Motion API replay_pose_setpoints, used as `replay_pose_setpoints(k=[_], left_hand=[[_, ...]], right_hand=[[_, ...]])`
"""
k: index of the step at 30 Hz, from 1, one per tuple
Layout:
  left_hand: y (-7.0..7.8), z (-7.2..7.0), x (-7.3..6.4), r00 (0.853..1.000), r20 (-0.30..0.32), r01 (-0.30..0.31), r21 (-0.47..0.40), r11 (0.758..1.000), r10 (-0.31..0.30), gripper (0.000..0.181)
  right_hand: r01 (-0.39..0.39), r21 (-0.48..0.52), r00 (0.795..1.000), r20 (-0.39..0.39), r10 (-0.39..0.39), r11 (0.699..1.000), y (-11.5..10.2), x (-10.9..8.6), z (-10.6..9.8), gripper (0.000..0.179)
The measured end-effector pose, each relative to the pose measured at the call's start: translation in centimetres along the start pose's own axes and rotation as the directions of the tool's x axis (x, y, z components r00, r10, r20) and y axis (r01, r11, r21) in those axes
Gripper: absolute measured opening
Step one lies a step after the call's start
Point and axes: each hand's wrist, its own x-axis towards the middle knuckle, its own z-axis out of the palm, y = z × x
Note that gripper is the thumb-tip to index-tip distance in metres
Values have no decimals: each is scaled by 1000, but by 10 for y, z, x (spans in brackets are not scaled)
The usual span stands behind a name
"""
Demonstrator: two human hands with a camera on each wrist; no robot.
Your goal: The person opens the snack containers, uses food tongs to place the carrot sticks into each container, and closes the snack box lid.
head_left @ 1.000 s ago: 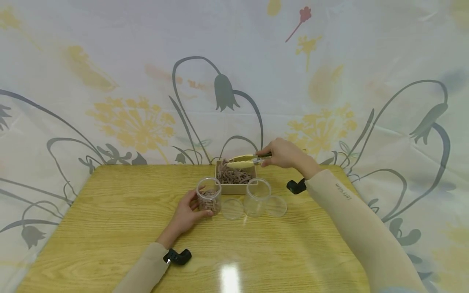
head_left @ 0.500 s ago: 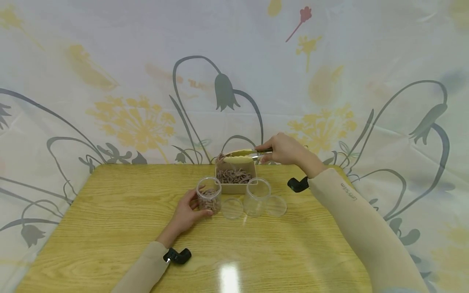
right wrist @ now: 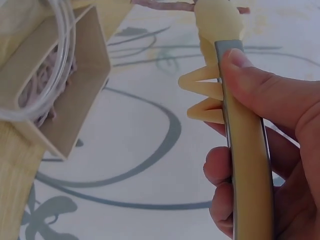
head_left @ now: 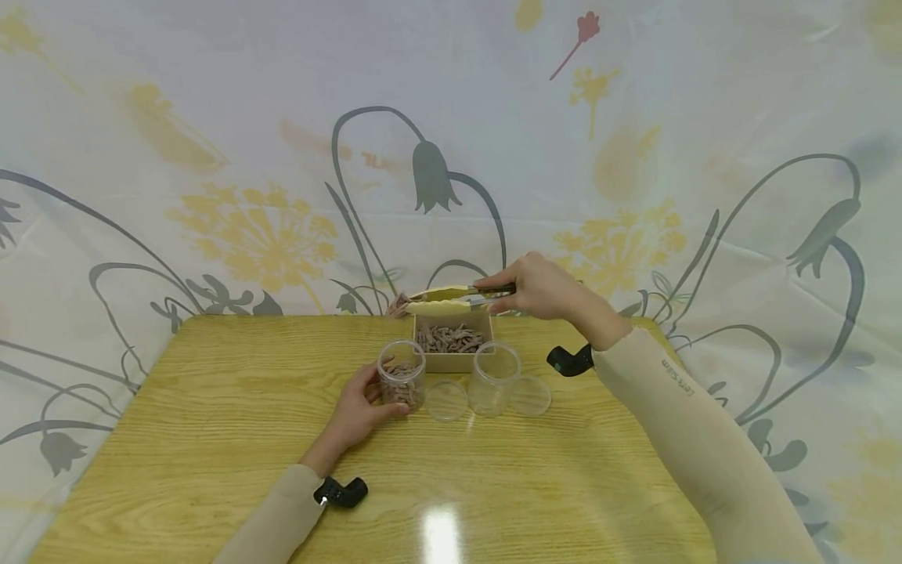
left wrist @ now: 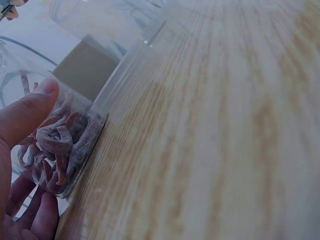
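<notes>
My left hand [head_left: 359,407] holds a clear round jar [head_left: 402,377] by its side, thumb in front and fingers behind. Brownish, powder-dusted strips [left wrist: 55,142] fill its lower part. In my right hand [head_left: 539,288] are yellow-headed tongs [head_left: 440,301] with metal handles, gripped between thumb and fingers. A small bunch of strips [head_left: 398,305] hangs from the tongs' tips, left of and above a beige box [head_left: 451,363]. More strips [head_left: 451,339] lie inside that box. Close in the right wrist view, the tongs' handle [right wrist: 247,150] runs along my palm.
A second clear jar [head_left: 493,384], with no strips seen in it, stands right of the box's front. Two clear round lids [head_left: 447,401] lie flat on the wooden table [head_left: 232,439]. A flower-printed cloth [head_left: 282,157] hangs behind the table's far edge.
The tongs have risen out of the box with a bunch of strips and moved left, toward the jar in my left hand. My left hand has stayed in place.
</notes>
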Motion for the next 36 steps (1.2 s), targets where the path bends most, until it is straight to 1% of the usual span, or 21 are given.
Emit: replay_pose_setpoints(k=[4,8,9,12,15,16,17,20,22,24,27,31,36], left_hand=[[1,0,0,1000,-3,-5,17,1000,5,83],[5,2,-1,1000,-11,22,54,998,-21,83],[7,2,-1,1000,-11,29,60,998,-28,83],[21,3,-4,999,-4,34,72,997,-34,82],[35,3,-7,1000,7,25,89,996,-26,79],[35,3,-7,1000,7,27,89,996,-28,79],[32,3,-6,999,4,33,86,996,-33,80],[19,3,-4,1000,-2,25,102,994,-25,80],[8,2,-2,999,-11,32,90,995,-31,81],[3,1,-1,1000,-14,26,82,996,-25,80],[0,0,-1,1000,-21,19,67,998,-18,80],[-1,1,-1,1000,-24,8,61,998,-7,80],[0,2,-1,1000,-26,7,41,999,-6,81]], right_hand=[[42,46,999,-19,-42,998,-8,0,5,42],[77,67,997,-26,-75,995,-13,0,13,42],[84,72,996,-26,-82,994,-14,-1,15,42],[92,71,996,-14,-91,993,-16,-2,22,43],[81,63,997,6,-82,995,-18,-4,28,43],[76,57,997,15,-77,995,-18,-5,29,43],[71,52,997,22,-72,996,-18,-5,31,43],[57,35,997,44,-58,998,-17,-7,33,43],[50,25,997,55,-51,998,-16,-8,34,44],[44,7,997,65,-44,999,-14,-9,35,45],[35,-10,996,77,-34,999,-11,-9,35,43],[27,-33,995,101,-23,999,-10,-10,35,43],[17,-112,991,132,-2,994,-13,-7,31,43]])
